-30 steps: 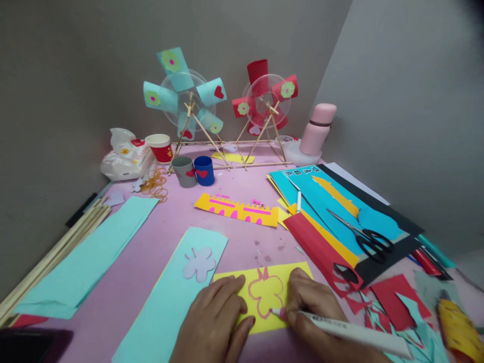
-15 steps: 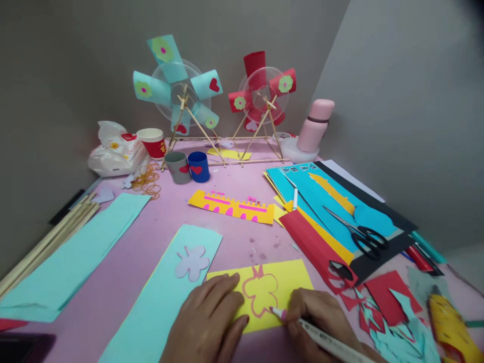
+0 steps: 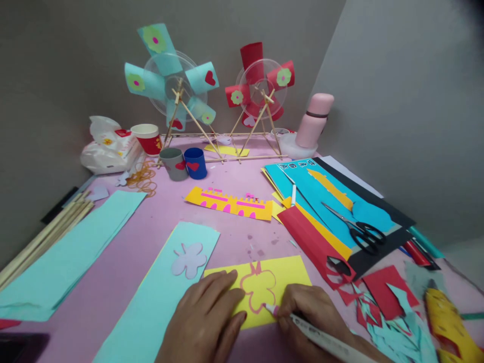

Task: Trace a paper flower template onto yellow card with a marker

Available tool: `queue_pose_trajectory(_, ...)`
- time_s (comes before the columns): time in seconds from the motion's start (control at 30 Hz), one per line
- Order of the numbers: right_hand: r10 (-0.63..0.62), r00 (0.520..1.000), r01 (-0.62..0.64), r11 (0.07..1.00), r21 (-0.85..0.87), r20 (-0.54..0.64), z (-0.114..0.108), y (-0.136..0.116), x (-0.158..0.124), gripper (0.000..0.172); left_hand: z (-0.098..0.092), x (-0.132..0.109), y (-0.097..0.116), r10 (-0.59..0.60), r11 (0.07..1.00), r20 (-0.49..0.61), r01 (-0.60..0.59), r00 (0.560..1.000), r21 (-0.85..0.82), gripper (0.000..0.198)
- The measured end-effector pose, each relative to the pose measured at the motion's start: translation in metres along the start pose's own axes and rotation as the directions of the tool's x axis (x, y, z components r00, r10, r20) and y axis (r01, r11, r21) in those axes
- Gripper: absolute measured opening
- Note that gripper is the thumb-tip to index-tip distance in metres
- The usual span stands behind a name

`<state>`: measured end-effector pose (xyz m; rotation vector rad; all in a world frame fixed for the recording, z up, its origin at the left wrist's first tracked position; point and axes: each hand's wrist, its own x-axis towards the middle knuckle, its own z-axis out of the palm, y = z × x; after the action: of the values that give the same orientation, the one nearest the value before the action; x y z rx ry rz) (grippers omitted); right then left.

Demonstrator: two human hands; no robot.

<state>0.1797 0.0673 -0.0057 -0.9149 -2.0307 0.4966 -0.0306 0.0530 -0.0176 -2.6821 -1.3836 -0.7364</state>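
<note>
A yellow sheet of paper (image 3: 291, 269) lies in front of me, with a butterfly outline (image 3: 274, 288) in pinkish red on it. My left hand (image 3: 206, 315) rests flat across the sheet's left part, fingers stretched out and holding nothing. In my right hand (image 3: 312, 312) is a white marker (image 3: 325, 340), its tip touching the lower edge of the outline. Left of the sheet, a lilac butterfly cutout (image 3: 189, 260) lies on a light-blue paper strip (image 3: 151, 302). Beyond the sheet is an orange castle-shaped strip (image 3: 229, 203) with pink arches.
Black-handled scissors (image 3: 365, 232) lie on blue sheets at right, near red and blue paper scraps (image 3: 397, 327) and a yellow glue gun (image 3: 449, 322). Two paper Ferris wheels on stick frames (image 3: 177, 96), a pink bottle (image 3: 313, 121) and a red cup (image 3: 147, 138) stand behind. Wooden sticks (image 3: 45, 237) lie left.
The marker tip has moved slightly left along the bottom of the outline, adding line there. My left hand stays on the sheet. The whole view has shifted a little.
</note>
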Motion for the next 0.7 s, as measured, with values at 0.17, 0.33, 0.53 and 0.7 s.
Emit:
queue_pose_trajectory(0.17,0.011,1.000,-0.011,1.000,0.005,0.009,0.001,0.001,0.000,0.014,0.001,-0.002,-0.001,-0.001,1.000,0.002,0.001,1.000,-0.007,0.020)
queue_pose_trajectory(0.33,0.028,0.999,-0.028,1.000,0.001,0.016,-0.001,0.002,-0.002,0.014,-0.001,0.001,-0.001,0.006,1.000,-0.001,-0.006,1.000,0.002,0.020)
queue_pose_trajectory(0.53,0.032,0.999,-0.032,0.999,0.023,-0.035,0.006,0.013,-0.012,0.011,-0.001,0.001,0.000,-0.003,1.000,-0.008,0.003,1.000,0.002,0.019)
queue_pose_trajectory(0.7,0.027,0.995,-0.021,0.998,0.060,-0.095,0.014,0.021,-0.018,0.010,-0.001,-0.001,-0.001,0.007,1.000,-0.017,-0.007,1.000,0.000,0.020)
